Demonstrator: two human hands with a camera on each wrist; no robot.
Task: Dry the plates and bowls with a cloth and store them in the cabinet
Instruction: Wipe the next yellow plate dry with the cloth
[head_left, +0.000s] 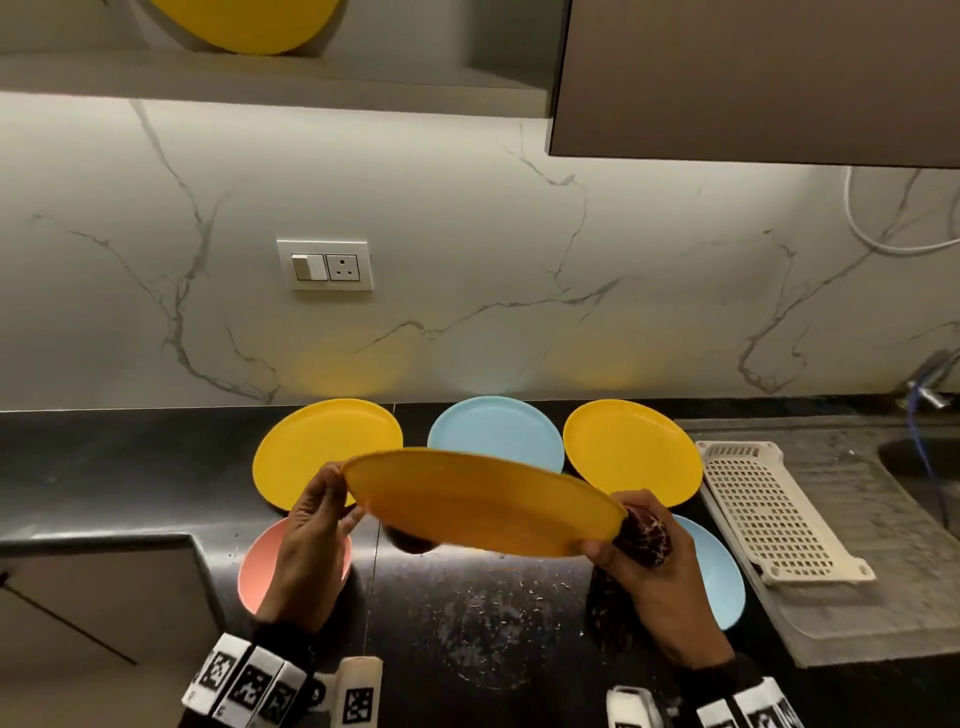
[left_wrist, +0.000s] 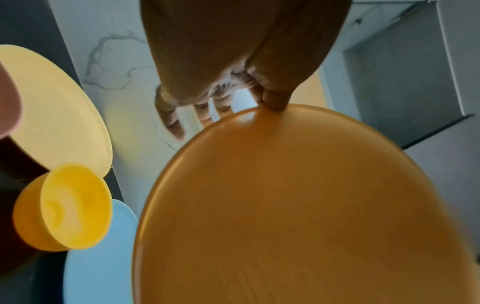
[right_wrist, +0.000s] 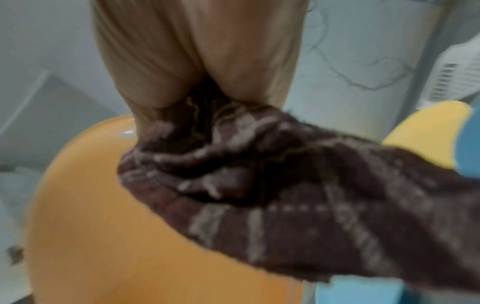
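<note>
An orange plate (head_left: 483, 501) is held tilted above the dark tabletop (head_left: 467, 623): left hand (head_left: 311, 540) pinches its left rim, right hand (head_left: 654, 582) grips its right rim plus a maroon cloth (head_left: 644, 535).

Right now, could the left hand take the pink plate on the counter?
Probably not yet. The left hand hovers right above the pink plate, so nothing blocks the way, but it is pinching the rim of the orange plate, which the right hand also holds with the cloth.
</note>
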